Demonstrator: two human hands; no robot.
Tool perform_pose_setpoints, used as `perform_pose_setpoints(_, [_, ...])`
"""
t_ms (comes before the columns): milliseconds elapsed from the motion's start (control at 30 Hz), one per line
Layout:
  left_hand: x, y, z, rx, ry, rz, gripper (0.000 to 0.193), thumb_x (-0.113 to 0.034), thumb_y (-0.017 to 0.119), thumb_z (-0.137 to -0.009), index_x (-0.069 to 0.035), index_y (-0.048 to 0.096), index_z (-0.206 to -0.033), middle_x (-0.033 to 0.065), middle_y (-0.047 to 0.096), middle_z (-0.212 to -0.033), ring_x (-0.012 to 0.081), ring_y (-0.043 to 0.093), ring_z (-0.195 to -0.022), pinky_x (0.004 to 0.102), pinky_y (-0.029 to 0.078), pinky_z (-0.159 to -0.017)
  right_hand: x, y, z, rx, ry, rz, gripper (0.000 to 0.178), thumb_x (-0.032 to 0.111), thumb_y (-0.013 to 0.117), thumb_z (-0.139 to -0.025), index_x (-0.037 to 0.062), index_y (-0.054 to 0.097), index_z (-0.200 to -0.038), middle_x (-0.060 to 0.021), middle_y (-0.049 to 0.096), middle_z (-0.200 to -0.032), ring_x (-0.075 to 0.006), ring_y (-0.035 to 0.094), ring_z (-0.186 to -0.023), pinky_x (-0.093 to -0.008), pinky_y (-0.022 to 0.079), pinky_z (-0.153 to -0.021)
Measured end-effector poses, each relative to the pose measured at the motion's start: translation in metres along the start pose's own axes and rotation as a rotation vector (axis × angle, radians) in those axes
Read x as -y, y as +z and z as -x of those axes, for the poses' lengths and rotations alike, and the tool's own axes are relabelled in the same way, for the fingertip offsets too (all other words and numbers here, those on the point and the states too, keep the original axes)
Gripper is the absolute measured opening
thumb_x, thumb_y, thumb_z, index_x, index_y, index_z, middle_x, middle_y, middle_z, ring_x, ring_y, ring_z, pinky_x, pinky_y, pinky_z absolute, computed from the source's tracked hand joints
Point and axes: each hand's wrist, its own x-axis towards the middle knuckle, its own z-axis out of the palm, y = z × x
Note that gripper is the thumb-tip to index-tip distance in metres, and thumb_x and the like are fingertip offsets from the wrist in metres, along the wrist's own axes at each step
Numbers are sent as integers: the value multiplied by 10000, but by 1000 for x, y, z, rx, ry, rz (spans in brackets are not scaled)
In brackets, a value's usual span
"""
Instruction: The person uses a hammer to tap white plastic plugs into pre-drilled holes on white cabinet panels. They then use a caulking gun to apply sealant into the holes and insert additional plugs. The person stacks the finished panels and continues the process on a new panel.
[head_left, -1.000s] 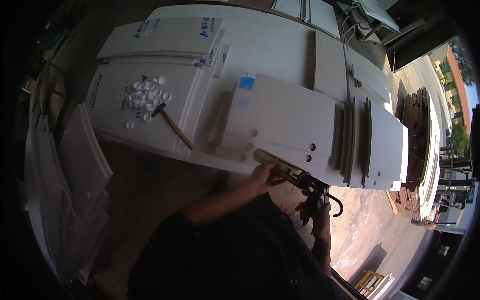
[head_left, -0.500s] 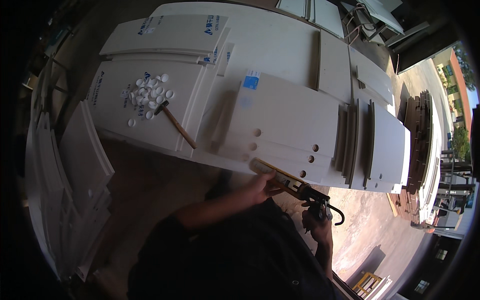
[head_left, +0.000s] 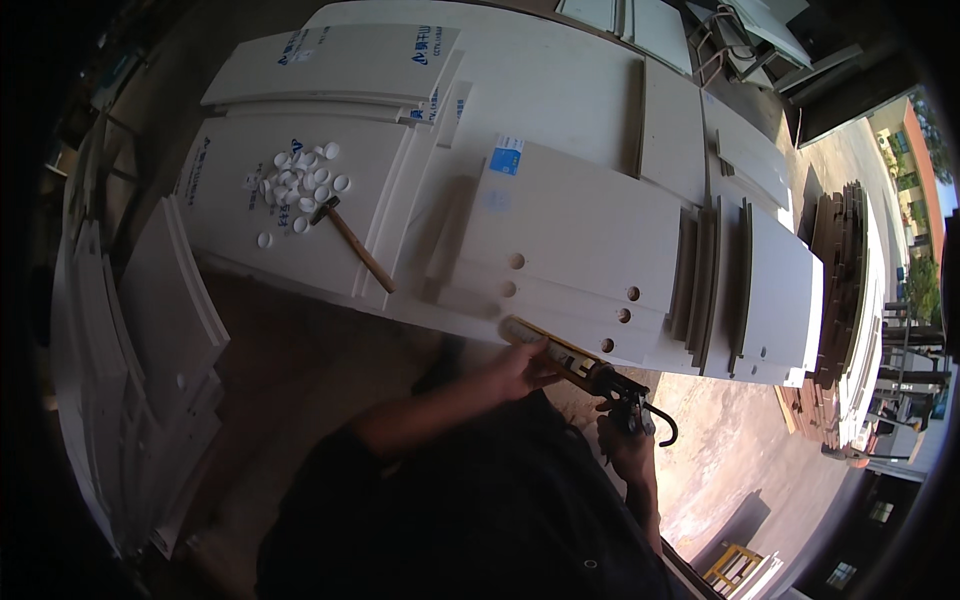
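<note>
Both my hands are on a caulking gun (head_left: 580, 366) with a tube in its frame. My left hand (head_left: 527, 370) is closed around the tube's middle. My right hand (head_left: 628, 443) grips the handle and trigger, and a black hooked rod sticks out past it. The gun's front end points up and left, over the near edge of the stacked white panels (head_left: 590, 225); whether it touches them I cannot tell. Round holes (head_left: 625, 315) run in two short rows near that edge, and those on the left are partly hidden near the tip.
A hammer (head_left: 358, 250) with a wooden handle lies beside a pile of small white round caps (head_left: 300, 180) on printed panels to the left. More panels (head_left: 785, 280) are stacked at the right. Other boards (head_left: 165, 290) lean at the far left.
The caulking gun's rear end and my right hand have shifted slightly left. My left hand stays around the tube. The panels, caps and hammer lie as before.
</note>
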Motion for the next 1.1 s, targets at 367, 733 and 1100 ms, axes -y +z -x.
perform_pose_setpoints(367, [9,18,-7,-122,4,0,312,-274,530,-1086,-36,635,-1259,134,700,-1174,275,701,-1106,420,581,-985,-8,-17,8,95,42,-416,904,763,308,-1010,-28,515,-1395,-142,680,-874,-180,611,-658,-303,471,-574])
perform_pose_setpoints(733, [120,120,-94,124,-391,-257,349,-290,563,-1083,-64,534,-1347,150,671,-1216,301,682,-1154,466,554,-1081,-37,-78,108,-530,295,-371,221,43,681,-942,17,674,-1162,16,547,-706,-75,536,-565,-257,425,-502])
perform_pose_setpoints(1100, [145,90,-140,80,-398,-346,339,-332,583,-1071,-47,598,-1253,153,713,-1078,296,716,-1034,465,573,-1018,-113,-58,101,-599,365,-313,197,121,697,-956,70,684,-1145,2,615,-744,-71,575,-615,-269,460,-543])
